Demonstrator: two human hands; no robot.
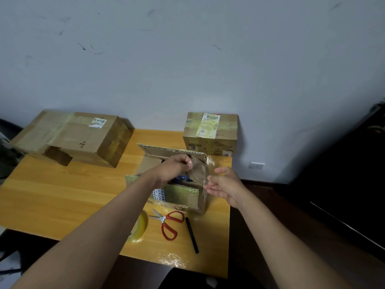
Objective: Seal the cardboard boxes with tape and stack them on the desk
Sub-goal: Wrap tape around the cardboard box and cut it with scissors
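Open box [183, 184] sits mid-desk [62, 195], near the right edge; flaps up, inside mostly hidden by the left forearm, only a blue bit and some printed wrap show. A clear, shiny strip of tape [205, 172] runs over its right top corner, hard to trace against the cardboard.

Left hand [175, 167]: fingers curled, pinching the tape end above the box. Right hand [224, 185]: fingers spread and fairly straight, tips at the tape's edge; can't tell if it grips anything.

Tape roll [140, 226], clear/yellowish, partly hidden behind the left arm, lies near the front edge. Beside it: red-handled scissors [168, 223], then a thin black pen [191, 234].

Back left, a big brown box [83, 136], taped, overhangs the desk's edge. Back right, against the wall, a smaller taped box [210, 132] w/ labels; print too small to read.
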